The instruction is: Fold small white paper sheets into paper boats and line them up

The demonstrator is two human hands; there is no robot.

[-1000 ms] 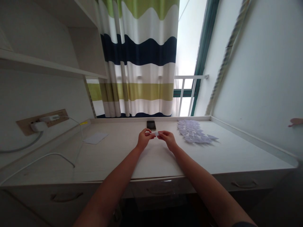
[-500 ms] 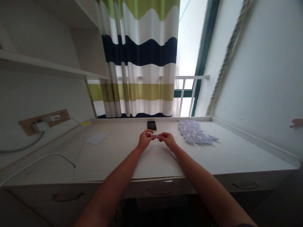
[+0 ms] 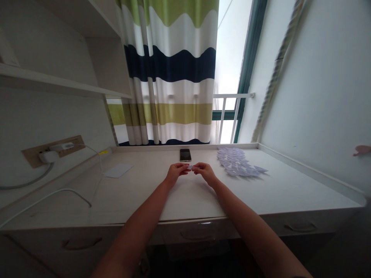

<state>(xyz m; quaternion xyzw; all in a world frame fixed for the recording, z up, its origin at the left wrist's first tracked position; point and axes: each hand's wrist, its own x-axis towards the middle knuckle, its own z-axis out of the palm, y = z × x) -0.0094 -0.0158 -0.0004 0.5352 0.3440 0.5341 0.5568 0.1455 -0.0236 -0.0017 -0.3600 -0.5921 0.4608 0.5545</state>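
Observation:
Between my two hands, above the middle of the desk, is a small piece of white paper (image 3: 190, 167). My left hand (image 3: 175, 172) pinches its left side between thumb and fingers. On the other side, my right hand (image 3: 204, 170) has its fingertips closed on the right end. The fingers cover most of the paper, so its folds are hard to make out. To the right lies a large cluster of folded white paper pieces (image 3: 236, 161). A few flat white sheets (image 3: 117, 170) rest on the left part of the desk.
A black phone (image 3: 185, 155) lies just beyond my hands. Chargers sit in a wall socket (image 3: 53, 150) at the left, and a white cable (image 3: 72, 189) curves over the desk (image 3: 191, 204). Raised edging runs along the back; a striped curtain (image 3: 171, 92) hangs behind it.
My left hand's fingers have closed in and lowered around the paper, and a bit more of the paper shows between the hands. The right hand stays nearly in place.

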